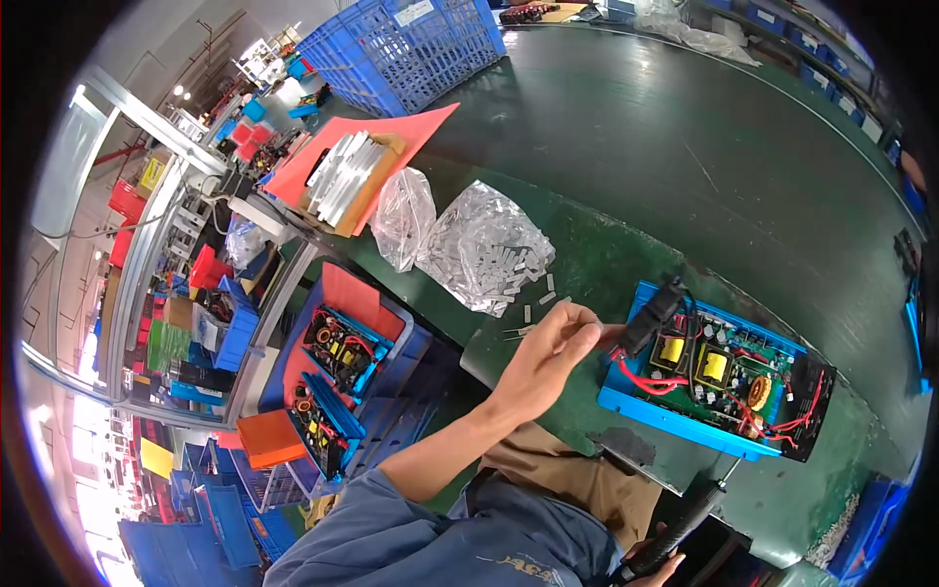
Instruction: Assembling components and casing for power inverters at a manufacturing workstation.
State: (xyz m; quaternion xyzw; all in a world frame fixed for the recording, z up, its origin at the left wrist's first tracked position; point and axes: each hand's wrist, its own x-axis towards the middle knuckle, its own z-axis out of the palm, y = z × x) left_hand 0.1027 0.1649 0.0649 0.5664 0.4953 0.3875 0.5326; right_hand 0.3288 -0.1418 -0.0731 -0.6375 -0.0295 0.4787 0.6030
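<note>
My left hand [550, 357] is raised over the bench's near edge, fingers curled in and thumb against them. Whatever it pinches, if anything, is hidden. Just beyond it lie small silver metal pieces [528, 313], some loose and many on a clear plastic bag [484, 245]. At the lower edge my right hand [657, 570] grips a black electric screwdriver [693, 514], its thin bit pointing up toward the near side of an open blue metal case [675, 423]. Inside that case are a circuit board, yellow transformers [714, 367], a copper coil [759, 392] and red wires. A black cabled part [653, 318] rises at its left end.
A blue crate [406, 54] stands at the back. Left of the bags, a carton of silver bars [347, 181] rests on red sheets. Below, a blue bin [406, 367] holds more open blue units [347, 347]. Another blue bin [869, 533] is at lower right.
</note>
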